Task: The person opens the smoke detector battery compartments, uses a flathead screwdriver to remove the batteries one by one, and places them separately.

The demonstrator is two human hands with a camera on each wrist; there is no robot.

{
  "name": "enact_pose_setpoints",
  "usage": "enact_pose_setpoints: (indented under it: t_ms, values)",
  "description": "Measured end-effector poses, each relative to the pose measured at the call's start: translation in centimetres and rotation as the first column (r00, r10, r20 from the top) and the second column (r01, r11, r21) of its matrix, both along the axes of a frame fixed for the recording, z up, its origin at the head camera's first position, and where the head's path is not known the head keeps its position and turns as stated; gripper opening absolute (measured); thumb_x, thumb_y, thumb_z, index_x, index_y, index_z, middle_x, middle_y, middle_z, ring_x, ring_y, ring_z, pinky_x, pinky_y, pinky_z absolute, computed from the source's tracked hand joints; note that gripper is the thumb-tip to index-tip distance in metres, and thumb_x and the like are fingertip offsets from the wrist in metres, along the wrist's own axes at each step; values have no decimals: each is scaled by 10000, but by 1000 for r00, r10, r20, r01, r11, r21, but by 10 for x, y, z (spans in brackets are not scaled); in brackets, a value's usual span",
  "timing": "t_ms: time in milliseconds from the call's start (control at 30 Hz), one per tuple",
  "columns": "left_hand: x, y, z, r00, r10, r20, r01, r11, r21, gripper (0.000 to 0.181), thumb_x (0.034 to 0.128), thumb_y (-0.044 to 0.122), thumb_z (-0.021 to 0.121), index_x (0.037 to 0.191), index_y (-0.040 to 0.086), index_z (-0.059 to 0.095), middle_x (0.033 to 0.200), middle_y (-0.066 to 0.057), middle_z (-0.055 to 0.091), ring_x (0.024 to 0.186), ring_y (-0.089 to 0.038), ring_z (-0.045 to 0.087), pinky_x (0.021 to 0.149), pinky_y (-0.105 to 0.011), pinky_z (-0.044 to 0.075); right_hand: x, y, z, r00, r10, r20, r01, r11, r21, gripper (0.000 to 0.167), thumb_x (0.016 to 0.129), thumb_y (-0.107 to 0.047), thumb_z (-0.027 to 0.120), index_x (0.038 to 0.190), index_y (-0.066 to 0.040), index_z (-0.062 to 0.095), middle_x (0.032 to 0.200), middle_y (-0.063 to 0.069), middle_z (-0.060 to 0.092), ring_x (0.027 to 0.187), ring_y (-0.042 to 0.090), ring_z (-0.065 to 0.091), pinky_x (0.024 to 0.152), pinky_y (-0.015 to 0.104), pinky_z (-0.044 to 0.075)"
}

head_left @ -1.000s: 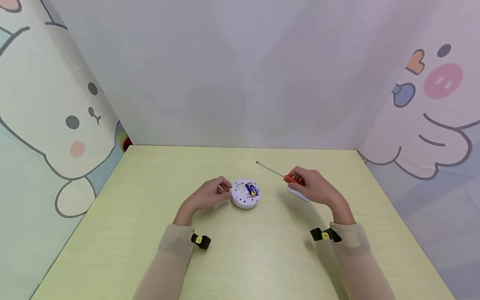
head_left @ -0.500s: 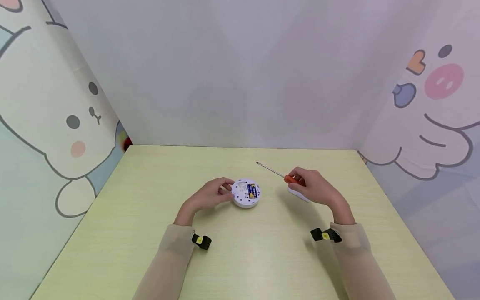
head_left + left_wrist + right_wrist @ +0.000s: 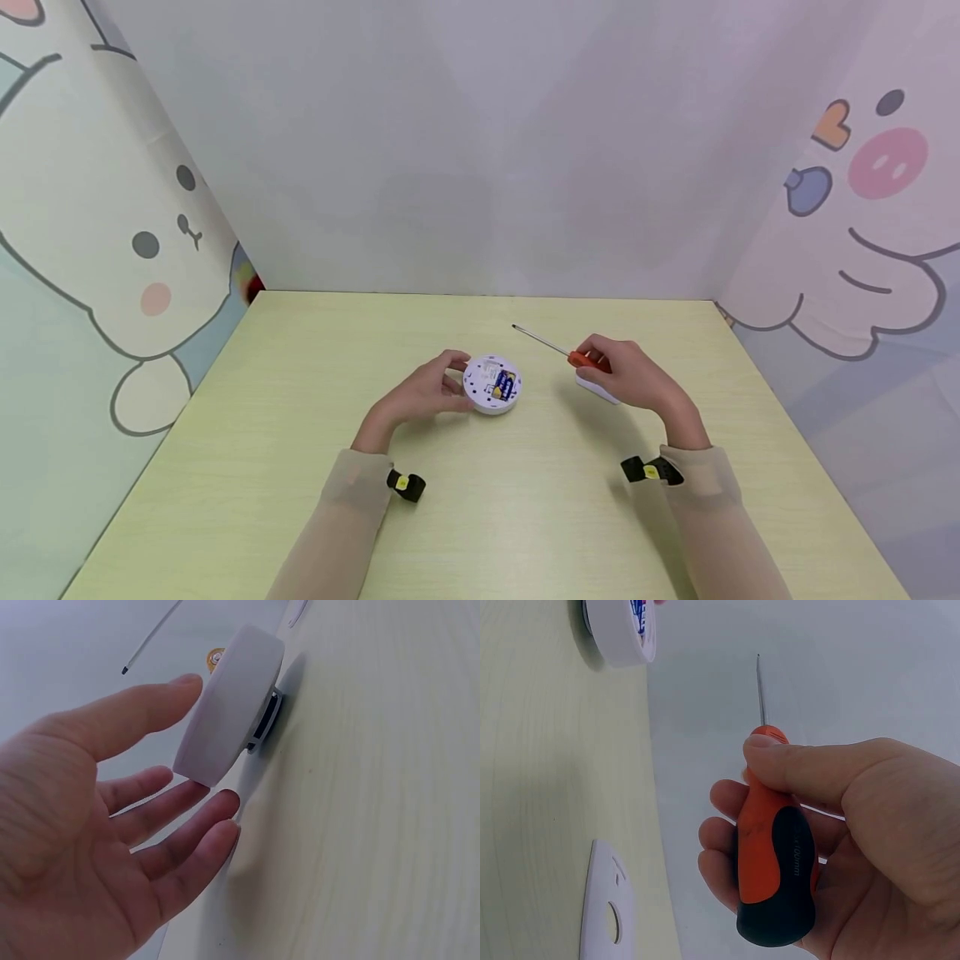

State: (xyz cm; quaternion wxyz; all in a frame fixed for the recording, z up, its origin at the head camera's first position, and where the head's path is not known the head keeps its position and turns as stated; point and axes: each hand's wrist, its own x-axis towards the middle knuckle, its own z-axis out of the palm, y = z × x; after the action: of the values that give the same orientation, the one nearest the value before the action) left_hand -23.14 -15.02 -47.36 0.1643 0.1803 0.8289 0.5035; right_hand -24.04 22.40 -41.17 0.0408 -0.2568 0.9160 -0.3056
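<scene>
Head view, from the left: the left hand (image 3: 418, 392) lies beside the round white device (image 3: 483, 396), thumb and fingers spread loosely about its near side. The left wrist view shows fingertips at the rim, the fingers slightly bent and not clenched; how firmly they bear on it I cannot tell. The device sits on the table (image 3: 480, 517), its blue-labelled face up. Right of it, clear of the device, the screwdriver (image 3: 761, 840) has its shaft raised, gripped by the right hand (image 3: 630, 372) with fingers curled round the orange-and-black handle. A flat white piece (image 3: 604, 915) with a round hole lies on the table, partly hidden below that hand. I judge the step in hand to be positioning the device; using the screwdriver on it would call for a steadied rim and a lowered tip.
</scene>
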Motion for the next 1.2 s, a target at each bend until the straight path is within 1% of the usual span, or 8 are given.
enact_pose_setpoints:
  t_ms: [133, 267, 400, 500, 733, 867, 1067, 1200]
  values:
    - [0, 2, -2, 1000, 11, 9, -11, 1000, -16, 801, 899, 251, 885, 1550, 114, 438, 1468, -83, 584, 1232, -252, 650, 994, -455, 562, 0, 0, 0, 1000, -2, 0, 2, 1000, -4, 165, 1025, -159, 729, 1174, -105, 684, 964, -5, 720, 802, 153, 636, 713, 315, 543]
    - [1, 4, -2, 1000, 18, -3, -18, 999, -35, 796, 892, 255, 892, 1547, 127, 457, 1417, -73, 605, 1217, -245, 640, 983, -450, 556, 1, 0, 0, 1000, 1, 0, -1, 1000, -2, 170, 1027, -168, 729, 1176, -99, 685, 969, 0, 720, 799, 151, 629, 711, 314, 539]
    - [2, 6, -1, 999, 15, -37, -17, 998, -58, 829, 883, 243, 901, 1573, 139, 454, 1451, -65, 527, 1212, -234, 625, 1001, -430, 546, 1, 0, 1, 1000, 6, 0, -6, 1000, 4, 180, 1029, -178, 729, 1181, -92, 685, 981, 6, 719, 811, 146, 622, 722, 318, 536]
    - [3, 8, -1, 998, 12, -59, -17, 996, -83, 867, 877, 238, 906, 1601, 149, 438, 1435, -68, 470, 1208, -223, 608, 1005, -407, 544, 1, 0, 1, 1000, 4, 0, -4, 1000, 8, 184, 1028, -175, 732, 1185, -91, 685, 985, 3, 719, 819, 145, 623, 730, 321, 538]
    - [4, 10, 0, 998, 5, -67, -11, 995, -97, 915, 869, 242, 913, 1626, 148, 407, 1379, -69, 461, 1158, -212, 589, 943, -368, 536, 1, 0, 2, 1000, 5, 2, -5, 1000, 3, 180, 1032, -180, 727, 1184, -92, 685, 983, 1, 720, 823, 143, 629, 732, 319, 540]
    - [3, 11, -1, 998, 4, -66, -10, 997, -81, 955, 866, 247, 916, 1644, 152, 369, 1454, -69, 470, 1176, -209, 598, 933, -373, 539, 1, 0, 1, 1000, 0, 3, 0, 1000, -2, 175, 1025, -168, 731, 1179, -98, 686, 976, -2, 721, 819, 146, 634, 730, 316, 544]
    - [3, 13, -1, 999, 3, -40, -4, 1000, -29, 1011, 862, 198, 917, 1662, 127, 304, 1649, -64, 405, 1254, -247, 601, 1035, -450, 528, 0, 0, 0, 1000, -6, 14, 6, 1000, 4, 172, 1018, -155, 736, 1175, -111, 685, 972, -14, 717, 818, 158, 639, 740, 324, 550]
    - [3, 14, -2, 1000, 1, -28, -2, 1000, -29, 1014, 866, 210, 914, 1661, 123, 291, 1648, -62, 421, 1290, -255, 591, 1039, -464, 529, -1, 0, 0, 1000, -7, 15, 7, 1000, 10, 165, 1021, -153, 730, 1176, -122, 683, 966, -23, 715, 818, 166, 641, 748, 332, 551]
